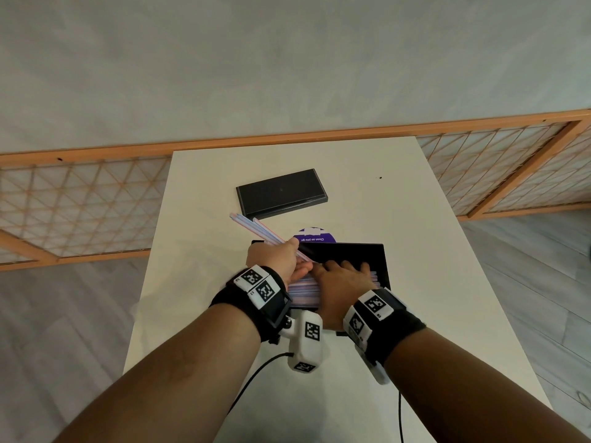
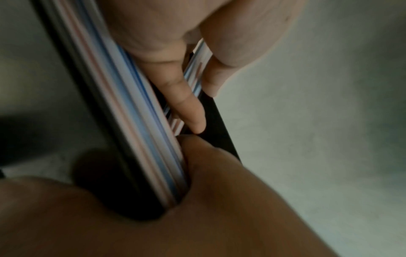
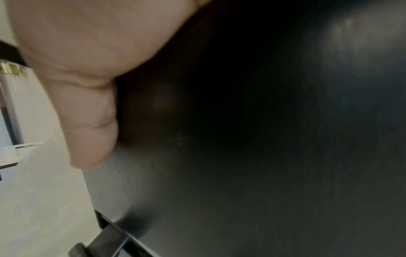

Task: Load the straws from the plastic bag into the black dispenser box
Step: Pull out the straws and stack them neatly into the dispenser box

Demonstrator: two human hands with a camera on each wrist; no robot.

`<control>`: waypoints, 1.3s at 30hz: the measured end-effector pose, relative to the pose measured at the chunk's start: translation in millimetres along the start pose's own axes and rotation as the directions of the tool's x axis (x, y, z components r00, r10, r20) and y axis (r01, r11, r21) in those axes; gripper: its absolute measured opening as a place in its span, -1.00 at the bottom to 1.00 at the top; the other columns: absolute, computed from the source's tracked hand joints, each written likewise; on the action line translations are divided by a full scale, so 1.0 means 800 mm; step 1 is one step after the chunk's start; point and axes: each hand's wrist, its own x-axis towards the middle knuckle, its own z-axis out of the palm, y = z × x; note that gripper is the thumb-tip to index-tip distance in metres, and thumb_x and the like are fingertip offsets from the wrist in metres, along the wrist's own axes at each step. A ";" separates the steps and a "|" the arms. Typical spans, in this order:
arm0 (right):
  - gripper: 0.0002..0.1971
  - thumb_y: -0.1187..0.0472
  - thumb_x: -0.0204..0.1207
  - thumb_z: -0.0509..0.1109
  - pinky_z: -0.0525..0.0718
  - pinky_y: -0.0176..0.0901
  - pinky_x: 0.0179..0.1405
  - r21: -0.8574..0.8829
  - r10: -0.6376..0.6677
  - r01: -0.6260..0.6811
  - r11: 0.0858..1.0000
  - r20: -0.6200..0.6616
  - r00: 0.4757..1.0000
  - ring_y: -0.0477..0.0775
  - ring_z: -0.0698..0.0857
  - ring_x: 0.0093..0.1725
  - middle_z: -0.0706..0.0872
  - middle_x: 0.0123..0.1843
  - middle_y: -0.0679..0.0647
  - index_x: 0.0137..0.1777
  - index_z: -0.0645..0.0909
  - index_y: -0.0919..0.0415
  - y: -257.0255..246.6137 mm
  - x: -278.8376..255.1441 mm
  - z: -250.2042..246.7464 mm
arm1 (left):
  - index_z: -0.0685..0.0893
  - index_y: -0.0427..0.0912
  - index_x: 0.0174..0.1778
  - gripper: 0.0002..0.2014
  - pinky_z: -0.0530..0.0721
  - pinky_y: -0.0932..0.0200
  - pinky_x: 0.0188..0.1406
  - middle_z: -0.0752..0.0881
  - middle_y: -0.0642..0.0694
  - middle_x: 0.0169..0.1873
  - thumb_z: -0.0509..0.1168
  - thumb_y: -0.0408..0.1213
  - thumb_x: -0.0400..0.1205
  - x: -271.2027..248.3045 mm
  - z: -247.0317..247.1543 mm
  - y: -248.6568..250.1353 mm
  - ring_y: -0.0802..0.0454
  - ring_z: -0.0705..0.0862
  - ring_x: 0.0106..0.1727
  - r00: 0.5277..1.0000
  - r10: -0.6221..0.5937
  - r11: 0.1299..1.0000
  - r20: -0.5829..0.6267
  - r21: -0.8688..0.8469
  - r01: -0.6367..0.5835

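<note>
White worktop [image 1: 415,251], seen from above.

Black dispenser box [image 1: 379,260]: open, standing near the worktop's middle, a layer of striped straws [image 1: 303,290] lying inside along its near wall.

Lid [image 1: 281,191]: flat black rectangle, lying on the worktop beyond the box, apart from it.

Purple round sticker [image 1: 315,235]: on the worktop just behind the box, partly covered by it.

Left hand [image 1: 276,259]: grip closed round a small bunch of loose straws [image 1: 256,227], which slant up and away to the left over the box's left end; the left wrist view shows fingers [image 2: 186,97] pinching them against the box edge.

Right hand [image 1: 342,278]: fingers spread flat, pressing on the straws inside the box; thumb [image 3: 87,113] lies against the box's dark outer wall.

Wooden lattice screen [image 1: 80,206]: behind the worktop.
</note>
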 end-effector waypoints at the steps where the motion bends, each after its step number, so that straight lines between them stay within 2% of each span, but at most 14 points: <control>1: -0.04 -0.53 0.14 0.33 0.22 0.40 0.44 0.002 -0.001 0.001 1.000 -0.006 1.000 0.26 0.50 0.40 0.55 0.40 0.05 0.51 0.30 -0.06 0.000 0.000 0.001 | 0.67 -0.35 0.00 -0.81 0.76 0.17 -0.59 0.83 -0.33 -0.32 0.45 -0.26 0.70 0.000 -0.001 -0.001 -0.08 0.82 -0.50 1.000 0.022 1.000 -0.012 0.018 -0.022; 6: -0.04 -0.53 0.12 0.30 0.22 0.40 0.44 0.006 0.002 -0.002 1.000 -0.012 1.000 0.27 0.50 0.40 0.56 0.39 0.04 0.51 0.30 -0.07 0.000 0.000 0.002 | 0.66 -0.30 -0.13 -0.86 0.83 0.06 -0.41 0.84 -0.34 -0.32 0.43 -0.32 0.69 -0.003 -0.009 0.000 -0.18 0.87 -0.40 0.996 0.079 0.995 -0.049 0.070 -0.075; 11: -0.04 -0.52 0.12 0.33 0.22 0.42 0.45 0.003 0.001 -0.001 1.000 0.004 1.000 0.27 0.50 0.39 0.55 0.38 0.04 0.50 0.29 -0.07 -0.001 -0.003 0.000 | 0.75 -0.28 -0.26 -0.85 0.90 -0.11 -0.22 0.83 -0.22 -0.50 0.41 -0.33 0.62 -0.009 -0.018 0.002 -0.15 0.86 -0.45 0.982 0.180 0.969 -0.062 0.185 -0.166; 19: -0.04 -0.55 0.03 0.40 0.28 0.37 0.44 0.084 -0.004 0.006 0.996 -0.023 1.000 0.19 0.56 0.31 0.60 0.30 -0.03 0.40 0.28 -0.10 0.001 -0.012 -0.013 | 0.77 -0.25 -0.30 -0.83 0.90 -0.07 -0.28 0.81 -0.08 -0.55 0.39 -0.29 0.59 -0.037 -0.036 0.020 -0.02 0.84 -0.51 0.915 0.402 0.875 -0.031 0.309 -0.373; 24: -0.06 -0.60 0.01 0.36 0.33 0.31 0.45 0.185 -0.033 0.047 0.982 -0.077 0.996 0.12 0.57 0.26 0.59 0.25 -0.11 0.34 0.29 -0.13 0.006 -0.021 -0.027 | 0.80 -0.19 -0.31 -0.81 0.90 -0.05 -0.13 0.83 0.01 -0.53 0.40 -0.22 0.58 -0.041 -0.048 0.016 0.05 0.85 -0.49 0.890 0.455 0.818 0.033 0.381 -0.432; 27: -0.17 -0.48 0.11 0.45 0.42 0.17 0.39 0.275 -0.049 0.096 0.957 -0.170 0.984 0.05 0.58 0.22 0.59 0.24 -0.15 0.32 0.34 -0.10 0.012 -0.022 -0.037 | 0.83 -0.17 -0.31 -0.77 0.89 -0.05 -0.10 0.83 0.03 -0.52 0.40 -0.15 0.58 -0.039 -0.052 0.013 0.10 0.85 -0.45 0.862 0.499 0.763 0.092 0.426 -0.487; 32: -0.32 -0.21 0.27 0.54 0.64 0.02 0.13 0.469 -0.054 0.248 0.847 -0.389 0.920 0.02 0.63 0.09 0.63 0.17 -0.11 0.32 0.38 0.00 0.010 -0.021 -0.050 | 0.82 -0.19 -0.43 -0.65 0.85 -0.02 -0.25 0.79 0.00 -0.56 0.41 -0.01 0.55 -0.048 -0.061 0.018 0.02 0.82 -0.45 0.755 0.635 0.601 0.164 0.508 -0.617; 35: -0.32 -0.08 0.33 0.55 0.67 0.01 0.15 0.509 -0.077 0.316 0.801 -0.435 0.897 0.03 0.64 0.17 0.65 0.22 -0.05 0.41 0.38 0.04 -0.001 -0.017 -0.052 | 0.79 -0.21 -0.47 -0.64 0.71 0.12 -0.37 0.76 -0.03 -0.59 0.45 -0.10 0.60 -0.064 -0.065 0.026 0.06 0.73 -0.50 0.645 0.732 0.444 0.217 0.566 -0.694; 37: -0.37 0.00 0.36 0.51 0.68 0.05 0.17 0.510 -0.099 0.365 0.779 -0.475 0.874 0.01 0.64 0.20 0.65 0.25 -0.06 0.43 0.40 0.03 -0.008 -0.017 -0.053 | 0.76 -0.20 -0.50 -0.65 0.60 0.29 -0.45 0.71 0.01 -0.61 0.46 -0.13 0.59 -0.073 -0.069 0.032 0.07 0.72 -0.43 0.575 0.778 0.367 0.254 0.559 -0.744; 39: -0.42 0.09 0.35 0.47 0.67 0.01 0.14 0.501 -0.130 0.425 0.753 -0.520 0.844 0.00 0.65 0.17 0.68 0.22 -0.08 0.40 0.45 0.04 -0.012 -0.018 -0.056 | 0.78 -0.17 -0.48 -0.68 0.57 0.39 -0.44 0.71 0.04 -0.59 0.46 -0.13 0.58 -0.080 -0.074 0.037 0.11 0.72 -0.36 0.552 0.783 0.348 0.285 0.534 -0.770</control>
